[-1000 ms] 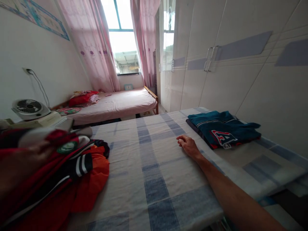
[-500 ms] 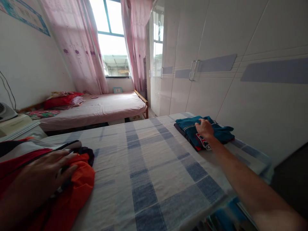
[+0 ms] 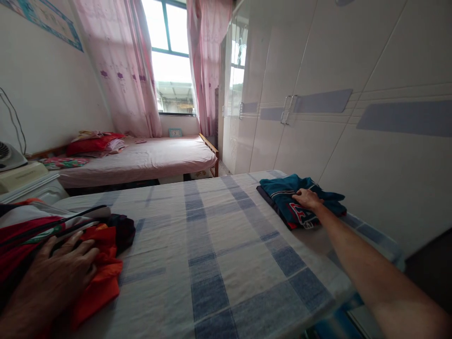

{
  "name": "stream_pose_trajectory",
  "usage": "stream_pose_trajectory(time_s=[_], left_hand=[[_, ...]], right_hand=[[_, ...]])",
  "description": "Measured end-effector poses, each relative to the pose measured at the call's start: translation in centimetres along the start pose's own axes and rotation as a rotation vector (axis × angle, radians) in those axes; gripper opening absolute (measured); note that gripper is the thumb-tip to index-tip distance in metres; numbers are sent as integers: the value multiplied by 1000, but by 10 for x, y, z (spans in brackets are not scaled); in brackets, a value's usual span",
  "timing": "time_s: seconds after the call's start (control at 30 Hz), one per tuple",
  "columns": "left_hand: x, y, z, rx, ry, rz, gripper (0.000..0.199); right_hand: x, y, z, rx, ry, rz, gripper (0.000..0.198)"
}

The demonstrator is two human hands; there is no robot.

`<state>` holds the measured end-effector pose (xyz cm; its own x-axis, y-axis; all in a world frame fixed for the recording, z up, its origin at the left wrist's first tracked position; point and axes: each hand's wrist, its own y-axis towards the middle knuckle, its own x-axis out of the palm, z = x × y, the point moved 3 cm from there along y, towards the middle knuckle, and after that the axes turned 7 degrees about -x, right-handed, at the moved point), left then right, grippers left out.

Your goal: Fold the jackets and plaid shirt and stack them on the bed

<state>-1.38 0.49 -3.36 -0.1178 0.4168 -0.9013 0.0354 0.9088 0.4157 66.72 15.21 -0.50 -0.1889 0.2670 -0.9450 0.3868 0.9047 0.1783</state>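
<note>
My left hand (image 3: 61, 266) lies on a heap of clothes at the lower left, fingers spread and the hand open. Beneath and beside it are an orange garment (image 3: 109, 278), a red, white and black garment (image 3: 38, 223) and a dark bundled piece (image 3: 125, 233). Across the table, my right hand (image 3: 308, 198) is on a folded teal shirt (image 3: 282, 186) with red-and-white lettering. Its fingers are bunched together, closed on the cloth, their tips partly hidden. A darker folded garment (image 3: 270, 200) shows under the shirt.
A blue-and-white checked cloth (image 3: 243, 263) covers the table. Behind it stands a bed (image 3: 158, 157) with red bedding (image 3: 93, 143) and a small clock (image 3: 175, 133). White wardrobe doors (image 3: 318, 141) line the right side; a fan (image 3: 10, 155) is at left.
My left hand has shifted down over the heap, and the orange cloth has drawn in to the left. My right hand stays on the teal shirt, its raised fingers now lowered and closer together.
</note>
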Motion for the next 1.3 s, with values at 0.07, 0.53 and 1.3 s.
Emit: stream_pose_trajectory(time_s=[0.07, 0.53, 1.3], left_hand=[[-3, -8, 18, 77, 181, 28, 36], [-10, -14, 54, -4, -59, 144, 37], [-151, 81, 92, -465, -932, 453, 9]], right_hand=[[-5, -6, -5, -42, 19, 37, 23], [-112, -122, -214, -865, 758, 436, 19], [21, -161, -200, -584, 862, 149, 27]])
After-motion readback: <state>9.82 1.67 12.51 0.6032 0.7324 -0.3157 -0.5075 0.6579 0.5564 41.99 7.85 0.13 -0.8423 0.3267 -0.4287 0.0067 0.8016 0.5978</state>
